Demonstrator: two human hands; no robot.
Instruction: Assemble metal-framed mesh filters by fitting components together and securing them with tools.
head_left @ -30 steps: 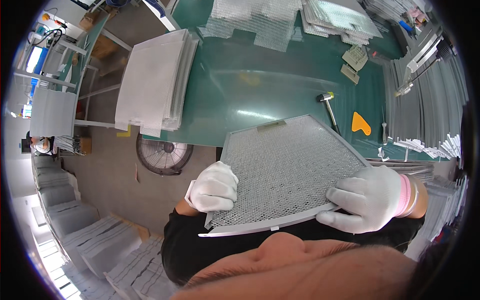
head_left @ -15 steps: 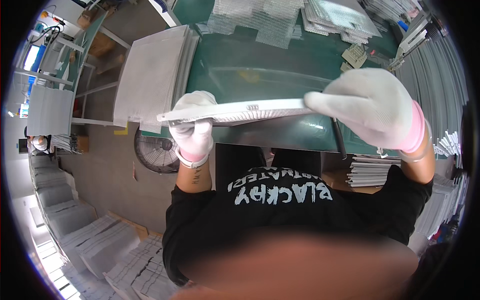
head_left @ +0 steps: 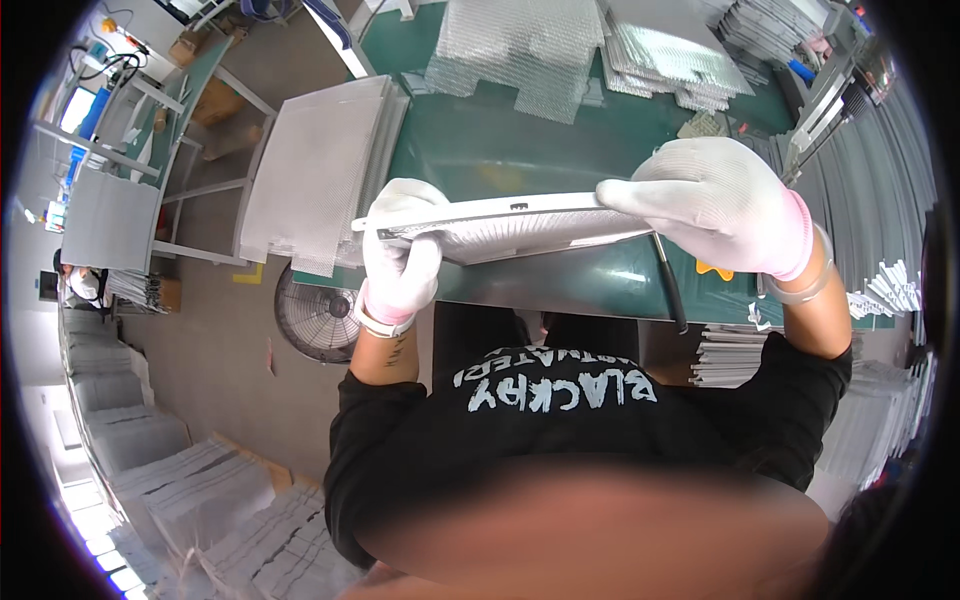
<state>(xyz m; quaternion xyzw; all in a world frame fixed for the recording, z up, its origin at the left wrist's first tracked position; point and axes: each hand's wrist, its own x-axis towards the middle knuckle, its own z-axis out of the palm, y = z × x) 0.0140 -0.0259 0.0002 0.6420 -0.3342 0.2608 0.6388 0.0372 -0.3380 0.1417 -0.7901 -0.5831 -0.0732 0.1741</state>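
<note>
A thin white-framed mesh panel point(head_left: 540, 220) is held up in front of me over the green table point(head_left: 470, 140), tilted so that its upper frame edge and part of its ribbed, silvery face show. My left hand point(head_left: 402, 240), in a white glove, pinches the panel's left end, with fingers behind and below the frame. At the other end my right hand point(head_left: 710, 200), also gloved, grips the corner with the thumb along the top edge; its other fingers are partly hidden. Below the right hand, a black stick-like tool point(head_left: 670, 285) lies by the table's front edge, near a small yellow piece point(head_left: 714, 270).
Mesh sheets are stacked at the table's left point(head_left: 315, 165) and back point(head_left: 520, 50). A metal fixture point(head_left: 835, 110) stands at the right. White strips point(head_left: 730, 355) are piled under the table. A floor fan point(head_left: 318, 315) is at the left, with another person point(head_left: 85, 283) far off.
The panel has turned slightly, showing more of its ribbed face. My right hand has shifted a little left, uncovering the yellow piece. My left hand has moved slightly right.
</note>
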